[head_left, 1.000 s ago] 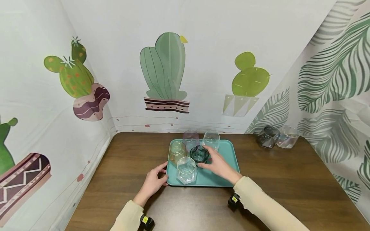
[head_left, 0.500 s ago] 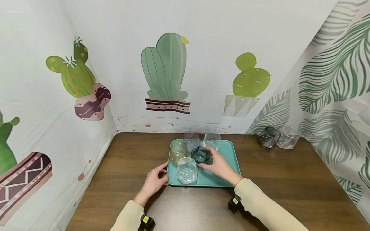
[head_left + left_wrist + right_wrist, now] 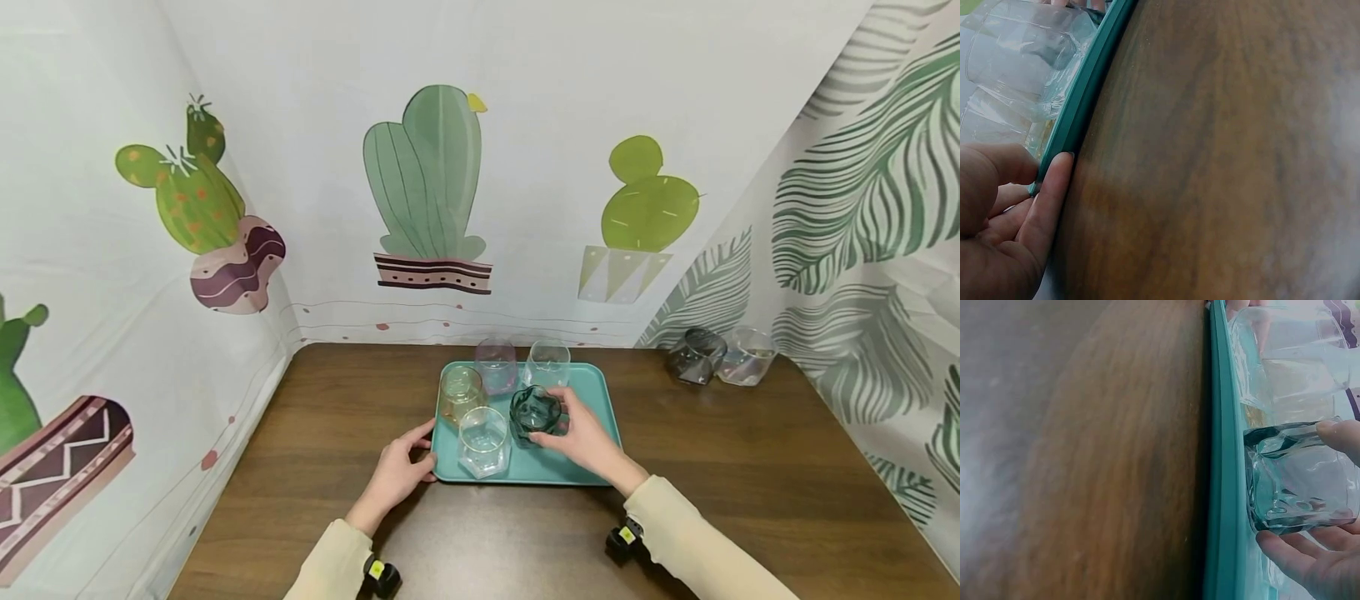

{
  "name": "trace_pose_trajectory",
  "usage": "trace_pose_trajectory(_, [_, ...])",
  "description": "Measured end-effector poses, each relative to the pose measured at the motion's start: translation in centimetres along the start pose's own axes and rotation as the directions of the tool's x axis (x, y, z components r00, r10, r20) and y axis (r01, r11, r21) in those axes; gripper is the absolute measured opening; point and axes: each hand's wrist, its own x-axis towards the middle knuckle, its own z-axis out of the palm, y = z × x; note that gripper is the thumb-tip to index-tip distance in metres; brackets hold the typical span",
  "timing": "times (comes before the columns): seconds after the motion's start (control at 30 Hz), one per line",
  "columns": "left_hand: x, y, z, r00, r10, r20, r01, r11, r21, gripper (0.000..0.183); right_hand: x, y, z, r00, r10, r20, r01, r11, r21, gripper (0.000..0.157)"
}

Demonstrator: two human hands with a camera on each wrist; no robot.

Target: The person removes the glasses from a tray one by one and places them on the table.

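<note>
My right hand (image 3: 588, 442) holds a dark green wavy drinking glass (image 3: 534, 410) with thumb and fingers on its sides. In the right wrist view this glass (image 3: 1300, 478) is close to the rim of the teal tray (image 3: 1225, 487); whether its base touches the tray I cannot tell. My left hand (image 3: 401, 471) grips the tray (image 3: 540, 472) at its front left, thumb and fingers at the rim in the left wrist view. Left of the green glass stands a clear glass (image 3: 483, 448), with an amber glass (image 3: 460, 398) behind it. A purple-tinted glass (image 3: 495, 367) and another clear glass (image 3: 548, 360) stand at the back.
At the back right of the wooden table (image 3: 330, 392) a dark grey glass (image 3: 696, 358) and a clear glass (image 3: 747, 360) stand side by side. Behind the table hangs a cloth wall (image 3: 540, 208) printed with cacti and leaves.
My right hand has moved the green glass to the right and slightly toward me, away from the purple and amber glasses. The left hand has stayed at the tray's rim.
</note>
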Motion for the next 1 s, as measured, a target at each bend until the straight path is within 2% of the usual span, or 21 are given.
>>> trace_pose_trajectory(0.17, [0.1,0.1,0.0,1.0,-0.003,0.002,0.003,1.0,0.004,0.06,-0.5,0.5,-0.7,1.0,0.003,-0.009,-0.003,1.0,0.021,0.073])
trace_pose_trajectory(0.27, [0.1,0.2,0.0,1.0,-0.004,0.006,0.004,1.0,0.001,0.06,-0.8,0.8,-1.4,1.0,-0.004,-0.006,0.004,1.0,0.01,0.082])
trace_pose_trajectory(0.4, [0.0,0.2,0.0,1.0,-0.003,0.007,0.003,1.0,-0.003,0.06,-1.2,1.3,-2.4,1.0,-0.027,0.003,0.027,0.998,-0.061,0.091])
trace_pose_trajectory(0.53, [0.0,0.1,0.0,1.0,-0.005,0.005,0.005,1.0,-0.006,0.06,-1.6,1.9,-3.2,0.999,-0.048,-0.003,0.048,0.993,-0.11,0.084])
trace_pose_trajectory(0.7, [0.0,0.0,0.0,1.0,-0.005,0.0,0.005,1.0,-0.009,0.06,-2.2,2.8,-4.0,0.998,-0.049,-0.025,0.047,0.996,-0.08,0.078])
trace_pose_trajectory(1.0, [0.1,0.0,0.0,1.0,0.0,-0.005,0.0,1.0,-0.006,0.06,-2.5,3.7,-6.1,0.994,-0.033,-0.104,0.024,0.996,-0.085,0.077])
